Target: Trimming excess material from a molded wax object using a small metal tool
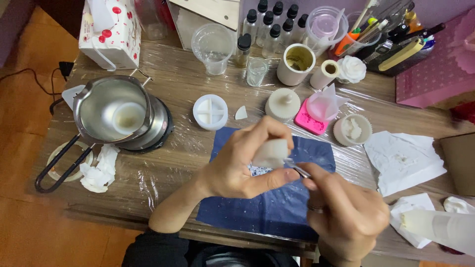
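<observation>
White piece: a small pale block (pixel 270 153) is held above the blue cloth, near the middle of the table, pinched between the thumb below and the curled fingers above.
Left hand: the left hand (pixel 245 160) is closed around the white piece, with the thumb (pixel 269 179) laid along its near side and the fingertips (pixel 277 129) wrapped over its far side.
Metal tool: a thin metal tool (pixel 297 169) is seen with its tip touching the right near edge of the white piece, just beside the left thumb.
Right hand: the right hand (pixel 346 215) is closed narrowly on the metal tool, and a ring is worn on one finger.
Blue cloth: a dark blue cloth (pixel 277 207) is spread under both hands, dusted with white flecks.
Table: a wooden table (pixel 183 84) is covered with clear film.
Left side: a steel pitcher (pixel 111 109) is set on a small hot plate, with a crumpled white tissue (pixel 99 170) near it.
Far side: a round white mould (pixel 210 111), a ribbed white mould (pixel 282 104) and a pink mould (pixel 310 122) are placed beyond the cloth, with dark-capped bottles (pixel 272 24) farther back.
Right side: white paper sheets (pixel 405 160) are laid well apart from the hands.
</observation>
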